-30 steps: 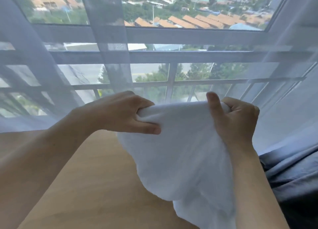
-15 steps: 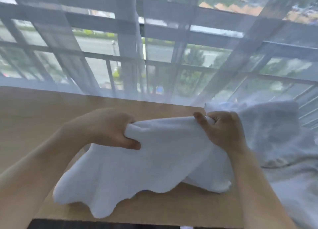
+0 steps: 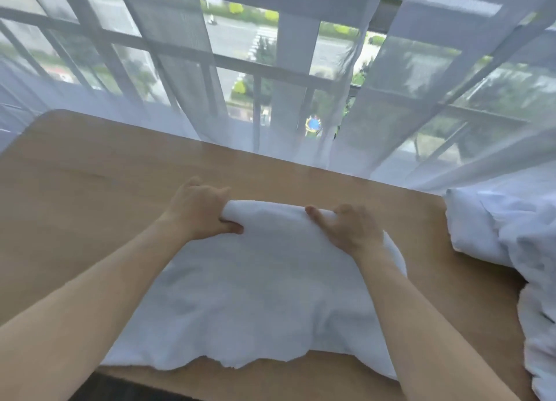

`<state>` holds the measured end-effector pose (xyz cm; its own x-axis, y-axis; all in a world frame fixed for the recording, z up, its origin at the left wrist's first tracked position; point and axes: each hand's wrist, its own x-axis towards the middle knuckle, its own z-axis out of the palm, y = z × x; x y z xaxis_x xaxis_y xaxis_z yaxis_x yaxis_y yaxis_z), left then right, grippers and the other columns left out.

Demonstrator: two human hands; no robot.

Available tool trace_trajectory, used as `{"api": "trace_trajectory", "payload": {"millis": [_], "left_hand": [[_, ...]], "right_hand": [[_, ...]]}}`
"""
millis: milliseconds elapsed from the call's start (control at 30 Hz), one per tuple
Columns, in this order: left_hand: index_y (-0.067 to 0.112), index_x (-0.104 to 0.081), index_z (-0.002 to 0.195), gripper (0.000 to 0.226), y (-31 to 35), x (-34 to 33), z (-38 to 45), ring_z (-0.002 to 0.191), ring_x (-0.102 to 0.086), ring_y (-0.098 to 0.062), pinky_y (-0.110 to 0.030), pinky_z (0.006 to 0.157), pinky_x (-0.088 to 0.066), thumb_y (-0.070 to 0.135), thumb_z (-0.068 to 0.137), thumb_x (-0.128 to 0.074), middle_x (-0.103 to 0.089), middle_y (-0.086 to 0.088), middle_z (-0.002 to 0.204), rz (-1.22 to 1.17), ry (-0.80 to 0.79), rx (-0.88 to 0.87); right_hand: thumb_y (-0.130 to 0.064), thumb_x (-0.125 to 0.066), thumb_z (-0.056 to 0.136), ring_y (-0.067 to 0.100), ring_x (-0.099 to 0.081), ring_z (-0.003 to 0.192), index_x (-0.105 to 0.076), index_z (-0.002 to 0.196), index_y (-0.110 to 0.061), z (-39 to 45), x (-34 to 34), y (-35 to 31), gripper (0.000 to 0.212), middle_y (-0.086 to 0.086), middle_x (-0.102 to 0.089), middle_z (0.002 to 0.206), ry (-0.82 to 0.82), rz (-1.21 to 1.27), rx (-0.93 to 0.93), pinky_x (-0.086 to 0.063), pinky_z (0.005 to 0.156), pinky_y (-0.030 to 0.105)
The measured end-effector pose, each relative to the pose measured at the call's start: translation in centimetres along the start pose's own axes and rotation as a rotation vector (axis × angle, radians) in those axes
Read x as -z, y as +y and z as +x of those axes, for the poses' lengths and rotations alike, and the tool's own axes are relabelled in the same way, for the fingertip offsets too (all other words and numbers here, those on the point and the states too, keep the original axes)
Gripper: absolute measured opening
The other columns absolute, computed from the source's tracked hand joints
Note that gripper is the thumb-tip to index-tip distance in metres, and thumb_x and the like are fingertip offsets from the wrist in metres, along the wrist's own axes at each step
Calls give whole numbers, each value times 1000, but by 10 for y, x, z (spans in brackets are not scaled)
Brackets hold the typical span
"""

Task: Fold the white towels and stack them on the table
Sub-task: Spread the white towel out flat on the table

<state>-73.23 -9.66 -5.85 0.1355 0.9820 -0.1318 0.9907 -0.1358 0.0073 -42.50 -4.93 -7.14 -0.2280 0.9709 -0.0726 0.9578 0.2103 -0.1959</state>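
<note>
A white towel [image 3: 255,292] lies spread on the wooden table [image 3: 84,190], its ragged near edge close to the table's front edge. My left hand [image 3: 198,209] grips the towel's far left corner, thumb on top and fingers curled under. My right hand [image 3: 349,227] grips the far right corner the same way. The far edge of the towel bulges up slightly between the two hands. A heap of more white towels [image 3: 511,235] lies at the table's right end.
Sheer white curtains [image 3: 168,78] hang right behind the table's far edge, in front of a window with railings. The table's left part shows bare wood. The front edge runs just below the towel, with dark floor [image 3: 120,388] beneath.
Both hands have lowered the towel from mid-air onto the table and moved it forward. It now lies mostly flat instead of hanging. My view has tilted down.
</note>
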Motion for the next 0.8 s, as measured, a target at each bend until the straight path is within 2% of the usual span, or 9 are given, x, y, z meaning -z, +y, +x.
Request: {"api": "trace_trajectory", "payload": {"millis": [100,200,333,433,533,600,667,733,800], "left_hand": [[27,-46,90,59,-5,-26,22,90,-59,-19,-32,86,-32,78,67,-65,-65,8,95,-35,14,12],[26,-46,96,60,-7,-54,39,94,-54,-21,-32,82,-33,77,71,-64,-61,6,100,-32,-69,36],[24,-49,103,64,-11,-82,50,96,-56,-19,-32,72,-32,79,73,-60,-58,8,101,-114,-190,97],[28,-46,95,62,-14,-90,56,88,-57,-19,-34,68,-34,82,70,-59,-57,12,91,-201,-265,142],[33,-43,92,58,-26,-91,58,80,-55,-18,-34,65,-35,86,69,-55,-50,17,77,-275,-314,145],[35,-46,95,63,-43,-88,59,81,-57,-20,-34,65,-38,93,70,-41,-54,14,78,-264,-346,124],[35,-51,92,67,-67,-84,54,82,-59,-20,-35,68,-43,94,71,-31,-59,10,82,-300,-389,131],[29,-63,88,63,-95,-80,41,83,-65,-18,-36,72,-52,86,80,-39,-68,8,85,-558,-457,215],[24,-72,90,59,-121,-77,20,83,-71,-17,-26,68,-54,77,88,-45,-75,8,87,-901,-567,316]], "right_hand": [[-84,-24,85,31,-67,85,-75,83,-20,19,-37,2,83,4,-72,84,-7,-101,6,-35,65,33],[-78,-23,92,30,-70,78,-74,83,-18,30,-68,5,79,5,-73,81,-13,-195,13,-33,61,32],[-59,-32,101,31,-57,40,-58,54,-11,40,-89,10,72,11,-58,48,113,-149,24,-28,48,26],[-45,-39,98,30,-50,34,-52,50,-10,45,-99,13,61,11,-52,43,235,-145,35,-29,43,25],[-48,-38,105,35,-60,50,-63,61,-5,56,-105,11,67,17,-62,57,99,-151,-43,-42,51,34],[-44,-40,105,37,-64,73,-69,77,-4,62,-105,5,57,20,-69,76,25,-185,-125,-43,72,41],[-38,-47,104,38,-61,90,-67,91,-4,64,-103,-11,41,20,-69,92,49,-200,-213,-37,87,45],[-32,-52,101,38,-58,98,-63,101,-5,55,-101,-44,30,18,-67,99,124,-111,-250,-36,90,46],[-32,-53,99,39,-58,102,-63,111,-4,35,-104,-98,32,17,-67,105,192,60,-186,-36,96,46]]}}
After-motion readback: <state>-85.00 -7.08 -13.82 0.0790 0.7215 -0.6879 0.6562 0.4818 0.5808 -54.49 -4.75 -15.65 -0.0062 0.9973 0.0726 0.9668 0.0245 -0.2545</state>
